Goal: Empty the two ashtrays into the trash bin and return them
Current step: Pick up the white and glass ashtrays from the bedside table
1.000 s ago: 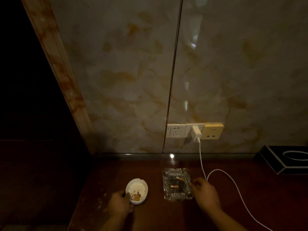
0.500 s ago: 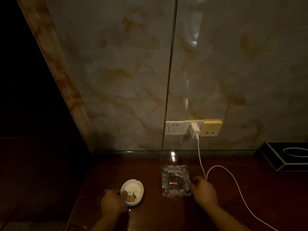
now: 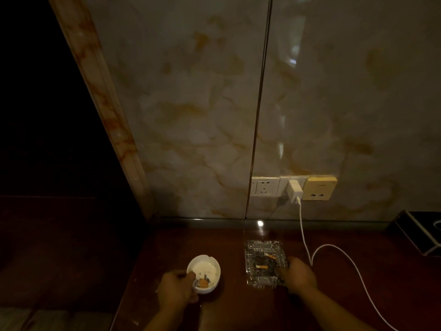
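Observation:
A small round white ashtray (image 3: 207,268) with a cigarette butt and ash sits on the dark red wooden table (image 3: 233,306). My left hand (image 3: 175,289) grips its near-left rim, thumb over the edge. To its right lies a square cut-glass ashtray (image 3: 263,261) holding two butts and ash. My right hand (image 3: 298,274) holds that ashtray's right side. Both ashtrays seem to rest on the table. No trash bin is in view.
A marble wall rises right behind the table, with sockets (image 3: 265,186) and a white charger (image 3: 294,192). Its white cable (image 3: 334,249) loops across the table to the right of my right hand. A black tissue box (image 3: 420,232) stands at far right. The table's left edge drops off beside the white ashtray.
My left hand has closed further over the white ashtray's rim and my right hand has closed onto the glass ashtray's side. The view has shifted a little; the ashtrays have stayed put.

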